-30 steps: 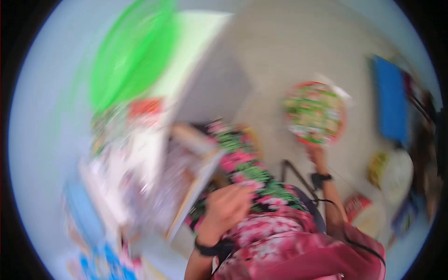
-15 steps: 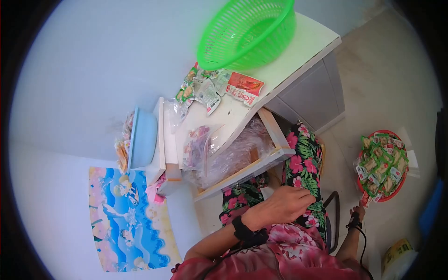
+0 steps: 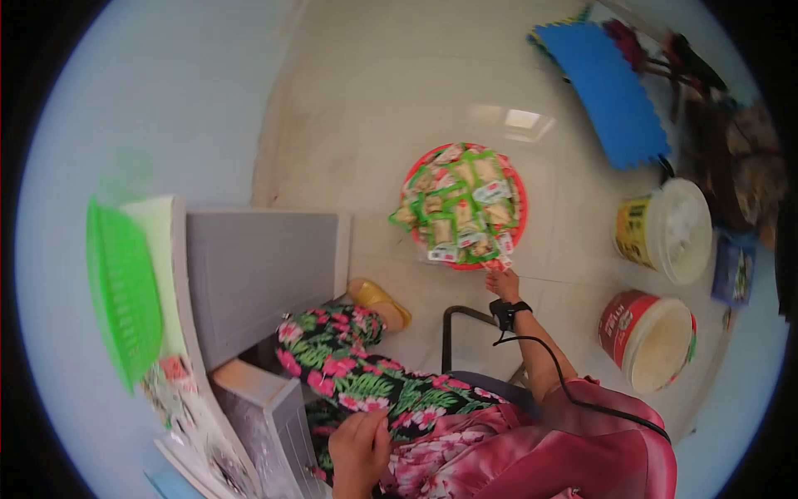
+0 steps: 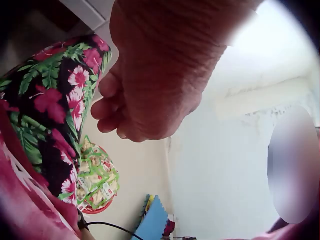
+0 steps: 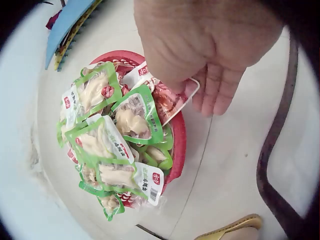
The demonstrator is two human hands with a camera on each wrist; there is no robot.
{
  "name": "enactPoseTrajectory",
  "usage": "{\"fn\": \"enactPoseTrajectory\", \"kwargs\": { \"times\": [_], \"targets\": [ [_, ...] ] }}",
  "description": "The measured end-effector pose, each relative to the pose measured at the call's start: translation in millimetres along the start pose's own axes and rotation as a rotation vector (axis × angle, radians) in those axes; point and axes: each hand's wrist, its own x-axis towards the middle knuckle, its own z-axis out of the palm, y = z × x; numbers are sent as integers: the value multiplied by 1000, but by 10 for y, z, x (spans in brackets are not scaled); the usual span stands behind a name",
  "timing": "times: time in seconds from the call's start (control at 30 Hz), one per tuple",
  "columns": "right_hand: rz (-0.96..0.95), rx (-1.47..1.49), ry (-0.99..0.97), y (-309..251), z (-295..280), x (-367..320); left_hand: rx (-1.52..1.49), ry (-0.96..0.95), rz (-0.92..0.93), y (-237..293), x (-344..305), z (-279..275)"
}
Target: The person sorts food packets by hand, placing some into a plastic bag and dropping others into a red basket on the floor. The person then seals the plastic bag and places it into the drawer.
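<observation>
Right arm is stretched out and down from the pink sleeve, away from the torso. Right hand point(image 3: 504, 285) is at the near rim of the red basket point(image 3: 521, 204), which sits on the floor point(image 3: 374, 108). Thumb lies over the corner of a red packet point(image 5: 172, 102), other fingers behind it and fairly straight: narrow pinch, packet held at the basket's edge. Palm side faces the wrist camera; fingertips sit just outside the rim.

Basket is heaped with green packets point(image 3: 449, 204), pale food showing through the clear fronts; pile tops the rim. A wrist strap point(image 3: 509, 313) with a black cable running up the arm sits behind that hand.

Left hand point(image 3: 359, 449) is held over the lap, near the floral trousers point(image 3: 349, 366). Fingers loosely bent and bunched, nothing seen in them, well apart from the basket.

Left side: bench point(image 3: 179, 283) with a green basket point(image 3: 125, 291) on top, drawer point(image 3: 278, 432) pulled out beside the legs. Right side: two buckets point(image 3: 636, 337) and a blue mat point(image 3: 603, 91).
</observation>
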Motion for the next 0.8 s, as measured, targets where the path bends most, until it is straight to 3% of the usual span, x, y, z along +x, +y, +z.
{"fn": "enactPoseTrajectory", "kwargs": {
  "times": [0.13,0.33,0.43,0.53,0.63,0.8],
  "targets": [
    [51,-141,-13,-158,-26,-11,0,-14,108,182,68,-25],
    [71,-267,-83,-267,141,-114,12,-42,126,270,75,33],
    [115,-292,-125,-261,224,-89,8,-100,106,295,82,24],
    [119,-335,-143,-257,326,-189,-62,-174,-79,304,25,16],
    [122,-402,-195,-262,437,-191,13,-84,60,245,64,110],
    [62,-434,-307,-301,700,-287,13,-100,47,232,55,110]
  ]
}}
